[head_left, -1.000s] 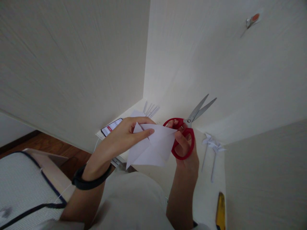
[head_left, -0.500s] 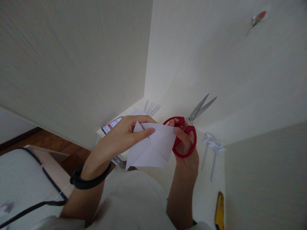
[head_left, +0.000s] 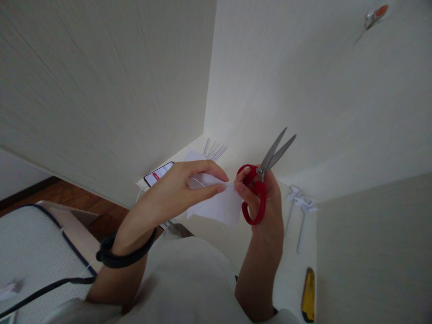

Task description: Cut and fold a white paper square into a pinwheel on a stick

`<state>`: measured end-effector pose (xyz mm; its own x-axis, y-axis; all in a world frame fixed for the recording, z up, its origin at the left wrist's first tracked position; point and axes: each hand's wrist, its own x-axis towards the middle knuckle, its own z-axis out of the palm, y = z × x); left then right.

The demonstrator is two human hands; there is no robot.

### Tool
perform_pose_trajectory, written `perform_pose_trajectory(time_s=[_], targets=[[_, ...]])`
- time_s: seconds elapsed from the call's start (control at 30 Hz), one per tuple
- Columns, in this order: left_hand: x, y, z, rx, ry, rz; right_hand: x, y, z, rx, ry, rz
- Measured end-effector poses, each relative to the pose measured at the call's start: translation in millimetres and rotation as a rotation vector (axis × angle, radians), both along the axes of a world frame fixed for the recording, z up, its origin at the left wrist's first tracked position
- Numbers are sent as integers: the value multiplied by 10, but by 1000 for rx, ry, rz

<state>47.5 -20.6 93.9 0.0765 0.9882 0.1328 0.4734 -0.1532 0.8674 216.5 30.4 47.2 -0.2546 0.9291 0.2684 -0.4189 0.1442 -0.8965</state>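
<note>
A white sheet of paper (head_left: 216, 207) hangs between my two hands, bent along its top edge. My left hand (head_left: 189, 182) pinches that edge between thumb and fingers. With its fingertips my right hand (head_left: 266, 202) grips the paper's right end close by. Red-handled scissors (head_left: 258, 193) hang on the right hand's fingers, blades parted and pointing up and away, clear of the paper. Part of the sheet is hidden behind my left hand.
Two white paper pinwheels on sticks (head_left: 300, 202) lie at the table's right. Behind my hands are several thin sticks (head_left: 214, 150) and a phone (head_left: 158, 174). A yellow-and-black tool (head_left: 308, 294) lies near the right edge. Pale walls (head_left: 256, 81) rise behind and beside the table (head_left: 219, 245).
The paper has turned from facing me to a bent, more edge-on position. My fingertips have come closer together along its top edge, and the scissors have shifted slightly left.
</note>
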Motion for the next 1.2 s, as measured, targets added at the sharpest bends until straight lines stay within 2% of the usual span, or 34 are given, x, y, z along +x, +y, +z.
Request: perform_pose_trajectory(time_s=[0.07,0.23,0.47,0.93,1.2], targets=[[-3,-5,-15,5,71,-8,-3,-11,-14,17,21,56],[-5,-24,-28,160,184,-34,8,-23,-14,11,14,98],[56,-66,42,50,160,-75,-1,-59,26,20,-30,111],[90,-104,68,62,81,-89,33,-5,3,73,21,192],[88,-94,61,87,74,-93,22,29,-48,-23,72,263]])
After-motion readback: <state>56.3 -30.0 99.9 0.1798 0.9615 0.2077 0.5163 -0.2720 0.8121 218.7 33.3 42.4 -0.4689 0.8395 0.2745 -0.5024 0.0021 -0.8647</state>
